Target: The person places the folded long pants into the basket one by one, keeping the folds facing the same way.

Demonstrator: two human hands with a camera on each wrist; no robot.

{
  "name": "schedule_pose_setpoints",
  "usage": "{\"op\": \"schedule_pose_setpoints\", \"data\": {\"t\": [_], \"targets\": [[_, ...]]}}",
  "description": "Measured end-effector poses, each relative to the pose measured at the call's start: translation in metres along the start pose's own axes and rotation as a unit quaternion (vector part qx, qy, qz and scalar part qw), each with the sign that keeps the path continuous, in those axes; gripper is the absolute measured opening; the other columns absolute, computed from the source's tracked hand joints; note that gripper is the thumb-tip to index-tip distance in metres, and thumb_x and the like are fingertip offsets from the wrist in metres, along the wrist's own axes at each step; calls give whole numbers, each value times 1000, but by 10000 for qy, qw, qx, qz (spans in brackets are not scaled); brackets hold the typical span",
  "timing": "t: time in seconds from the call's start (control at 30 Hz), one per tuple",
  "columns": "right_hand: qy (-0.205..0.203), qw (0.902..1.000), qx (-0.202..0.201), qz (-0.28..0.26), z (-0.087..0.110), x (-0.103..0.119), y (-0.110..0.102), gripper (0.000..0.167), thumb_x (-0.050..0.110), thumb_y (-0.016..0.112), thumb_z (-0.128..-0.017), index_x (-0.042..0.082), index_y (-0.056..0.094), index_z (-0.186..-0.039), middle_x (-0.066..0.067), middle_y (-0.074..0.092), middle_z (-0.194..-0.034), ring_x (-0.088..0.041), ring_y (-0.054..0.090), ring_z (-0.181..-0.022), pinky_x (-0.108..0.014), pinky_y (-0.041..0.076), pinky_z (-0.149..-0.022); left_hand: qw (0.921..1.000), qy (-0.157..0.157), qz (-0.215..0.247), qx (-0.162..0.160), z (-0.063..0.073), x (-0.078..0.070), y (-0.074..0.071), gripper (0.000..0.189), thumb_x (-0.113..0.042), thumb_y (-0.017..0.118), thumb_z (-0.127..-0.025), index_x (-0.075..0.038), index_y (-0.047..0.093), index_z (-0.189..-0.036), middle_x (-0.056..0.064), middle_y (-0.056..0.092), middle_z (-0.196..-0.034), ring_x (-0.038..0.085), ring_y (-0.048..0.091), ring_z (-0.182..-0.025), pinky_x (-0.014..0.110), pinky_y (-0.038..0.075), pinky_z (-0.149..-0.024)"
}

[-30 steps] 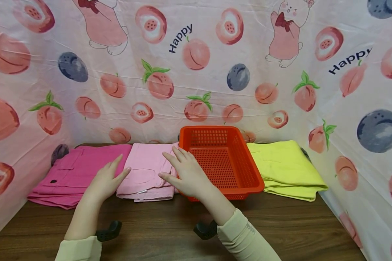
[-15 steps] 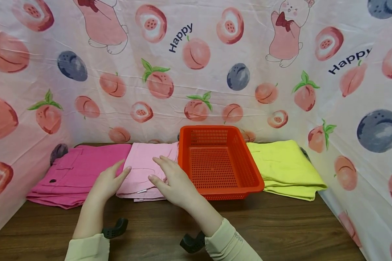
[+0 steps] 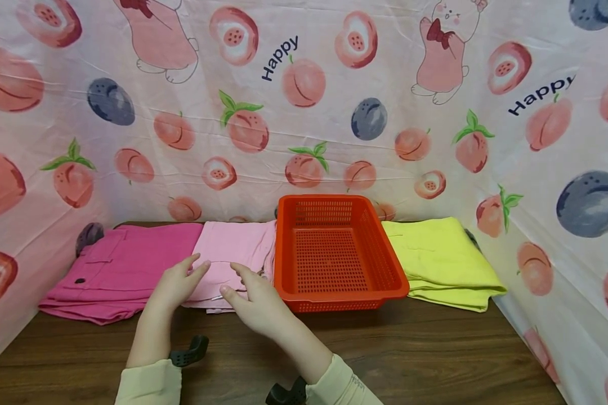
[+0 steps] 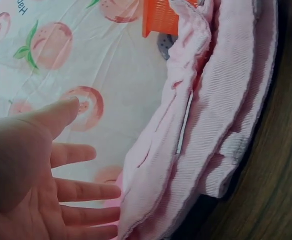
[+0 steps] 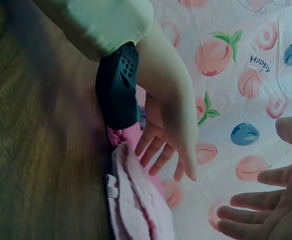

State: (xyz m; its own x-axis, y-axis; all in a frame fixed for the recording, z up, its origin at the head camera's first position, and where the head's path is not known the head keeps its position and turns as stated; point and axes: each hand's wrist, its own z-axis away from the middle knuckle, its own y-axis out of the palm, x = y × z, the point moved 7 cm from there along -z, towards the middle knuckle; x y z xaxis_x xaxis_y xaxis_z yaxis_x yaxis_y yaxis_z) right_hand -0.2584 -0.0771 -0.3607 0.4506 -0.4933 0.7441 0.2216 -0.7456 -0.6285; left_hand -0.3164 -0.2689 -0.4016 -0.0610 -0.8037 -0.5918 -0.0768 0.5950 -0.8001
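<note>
Three folded garments that look like trousers lie in a row with a red plastic basket [image 3: 334, 253]. My left hand [image 3: 174, 286] hovers with fingers spread where the magenta pair [image 3: 137, 253] meets the light pink pair [image 3: 235, 239]. Over the front right of the light pink pair is my right hand [image 3: 257, 306], its fingers also extended. The palms roughly face each other and hold nothing. In the left wrist view, the left hand's fingertips come close to the pink folds [image 4: 220, 95]; contact cannot be told. Both hands show in the right wrist view, above the pink garment [image 5: 138, 200].
The yellow folded trousers [image 3: 436, 253] lie right of the basket. Brown wood tabletop [image 3: 410, 354] runs along the front. A fruit-printed cloth [image 3: 304, 112] hangs behind and at both sides. Each wrist wears a black camera mount [image 3: 190, 351].
My right hand has moved left and nearer to me, from beside the basket's left rim to over the light pink trousers. The left hand has shifted slightly right and down. The garments stay put.
</note>
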Motion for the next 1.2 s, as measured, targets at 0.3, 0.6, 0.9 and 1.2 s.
{"op": "schedule_pose_setpoints", "data": {"t": [0.3,0.6,0.9,1.2], "targets": [[917,9957,79,-75,0,-22,16,58,47,53,-95,14,47,-142,-7,53,-136,-23,50,-123,-46,40,-99,9997,8,178,164,-1,7,12,70,-45,41,-100,12,33,-142,41,34,-136,55,31,-126,66,28,-98],[1755,9839,200,281,5,-40,22,66,52,52,-93,8,45,-142,-15,55,-133,-33,50,-122,-53,39,-98,9993,-154,51,331,-1,11,18,74,-43,44,-100,16,27,-141,41,33,-136,56,33,-124,63,28,-100],[1993,9792,240,278,7,-51,23,76,53,53,-92,3,37,-146,-19,51,-135,-36,49,-123,-51,38,-100,9982,-190,-13,574,1,5,21,75,-42,46,-99,17,25,-141,40,29,-140,56,30,-127,63,26,-101],[1860,9793,154,-789,0,-60,35,81,45,59,-91,7,22,-152,-23,42,-142,-39,45,-125,-57,33,-101,9973,-328,110,645,0,11,25,77,-42,47,-98,18,23,-141,41,27,-141,56,28,-127,62,26,-102]]}}
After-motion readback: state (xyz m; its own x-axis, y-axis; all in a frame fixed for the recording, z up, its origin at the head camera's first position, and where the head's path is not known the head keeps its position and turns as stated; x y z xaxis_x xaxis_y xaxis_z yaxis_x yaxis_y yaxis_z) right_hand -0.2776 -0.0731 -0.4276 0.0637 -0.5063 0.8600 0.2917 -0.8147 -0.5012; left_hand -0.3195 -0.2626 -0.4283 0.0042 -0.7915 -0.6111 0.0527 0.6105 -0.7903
